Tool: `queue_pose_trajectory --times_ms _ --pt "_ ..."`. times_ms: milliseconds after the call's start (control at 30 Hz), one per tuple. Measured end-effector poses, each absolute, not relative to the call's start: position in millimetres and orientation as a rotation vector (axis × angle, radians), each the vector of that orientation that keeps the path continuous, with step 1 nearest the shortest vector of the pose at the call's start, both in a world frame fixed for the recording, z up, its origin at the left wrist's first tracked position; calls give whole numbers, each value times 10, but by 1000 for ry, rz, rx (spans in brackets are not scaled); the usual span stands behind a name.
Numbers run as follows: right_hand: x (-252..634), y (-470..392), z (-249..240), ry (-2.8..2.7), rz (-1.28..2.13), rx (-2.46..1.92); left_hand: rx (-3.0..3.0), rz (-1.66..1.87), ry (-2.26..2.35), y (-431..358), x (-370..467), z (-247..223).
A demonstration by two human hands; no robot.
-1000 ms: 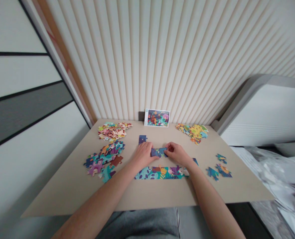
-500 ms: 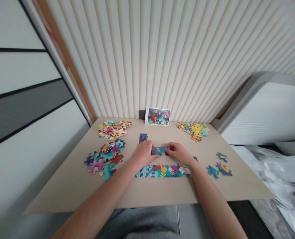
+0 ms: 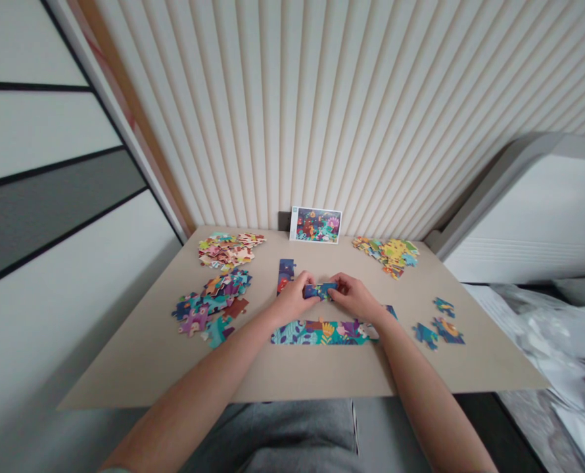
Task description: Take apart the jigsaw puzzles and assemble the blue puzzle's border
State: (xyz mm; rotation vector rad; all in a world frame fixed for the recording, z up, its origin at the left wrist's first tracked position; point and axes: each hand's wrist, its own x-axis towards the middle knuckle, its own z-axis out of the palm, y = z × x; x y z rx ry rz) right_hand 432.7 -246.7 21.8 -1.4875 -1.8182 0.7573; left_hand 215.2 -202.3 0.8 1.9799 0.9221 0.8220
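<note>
Between my two hands is a short strip of dark blue puzzle pieces [image 3: 321, 291]. My left hand [image 3: 296, 299] pinches its left end, and my right hand [image 3: 354, 295] pinches the right end. Nearer to me, a joined row of colorful pieces [image 3: 317, 334] lies along the table, its right part partly covered by my right wrist. A dark blue joined column [image 3: 286, 270] stands just beyond my left hand. Another blue piece [image 3: 390, 311] shows beside my right wrist.
Heaps of pieces lie at the back left [image 3: 228, 251], left [image 3: 213, 302] and back right [image 3: 388, 253]. Loose blue pieces [image 3: 447, 330] are on the right of the table [image 3: 322, 381]. A picture card [image 3: 315, 225] leans against the pleated wall.
The strip is tilted up more between my hands. My left hand has shifted slightly, uncovering more of the dark blue column with a red patch. The whole view has moved a little.
</note>
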Motion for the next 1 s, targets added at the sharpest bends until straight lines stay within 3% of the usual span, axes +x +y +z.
queue_pose_trajectory --times_ms 267,1000 --pt "4262 -2525 327 -1679 889 -1306 1448 823 695 -2080 2165 102" --pt "4125 -2605 443 -1592 1022 -1288 1123 916 630 -2090 2212 68"
